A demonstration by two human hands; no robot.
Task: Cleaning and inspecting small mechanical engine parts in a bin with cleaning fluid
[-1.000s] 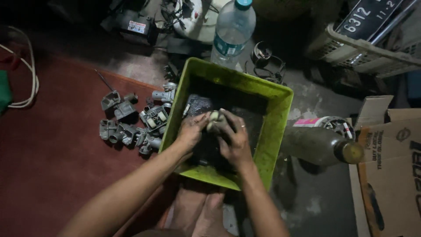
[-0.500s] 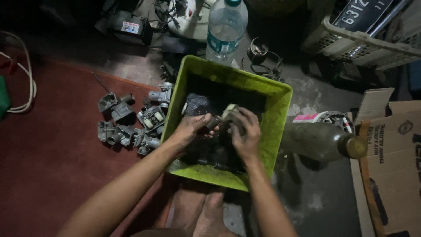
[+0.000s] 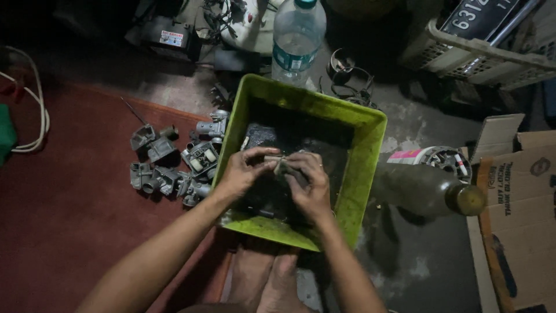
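Both hands, left hand (image 3: 240, 173) and right hand (image 3: 310, 185), close their fingers around a small metal part (image 3: 282, 165) over the green tub (image 3: 365, 168). Grey metal parts (image 3: 174, 162) lie left of the left hand; a dark bottle (image 3: 425, 191) lies right. The tub's contents are too dark to make out.

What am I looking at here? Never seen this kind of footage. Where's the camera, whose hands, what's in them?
There is no machine: a person works with bare hands, and the single camera sits on their head, looking down.

The left hand and right hand meet over a green plastic tub with a dark, wet-looking inside. Together they hold a small grey part in a pinching grip; what exactly it is cannot be told.

Left of the tub, grey metal engine-type parts lie on a red mat. Behind the tub stands a clear plastic bottle. To the right a dark glass bottle lies on its side beside a cardboard box. The person's bare feet show below the tub.
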